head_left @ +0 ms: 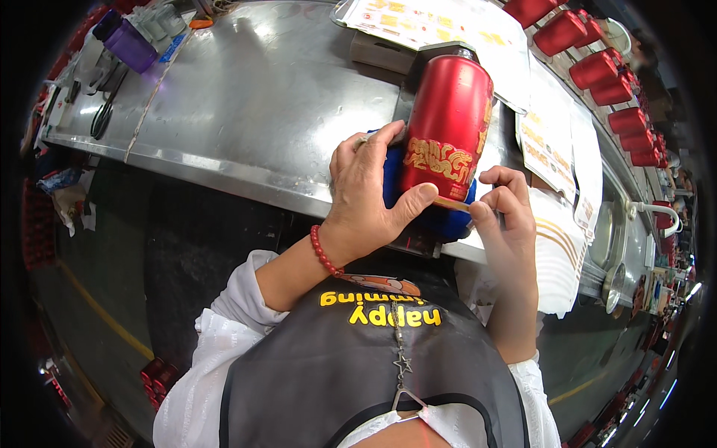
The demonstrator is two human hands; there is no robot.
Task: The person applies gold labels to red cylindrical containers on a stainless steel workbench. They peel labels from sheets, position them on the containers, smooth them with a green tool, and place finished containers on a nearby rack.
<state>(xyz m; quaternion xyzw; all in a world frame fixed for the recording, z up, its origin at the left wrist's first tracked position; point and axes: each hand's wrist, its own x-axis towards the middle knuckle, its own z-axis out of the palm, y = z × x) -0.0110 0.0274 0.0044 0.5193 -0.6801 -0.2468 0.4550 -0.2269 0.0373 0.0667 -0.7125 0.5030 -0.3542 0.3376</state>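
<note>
One red bottle (447, 112), one left hand (361, 193) clasping it, one right hand (511, 222) pinched near its base

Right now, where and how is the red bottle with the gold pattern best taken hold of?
Probably around the plain upper body of the red bottle, beyond its gold pattern, from the side of the left hand. The smooth, rounded barrel suits a wrapping grip, while the neck at the far end is much narrower and white printed sheets lie close on the right.
</note>
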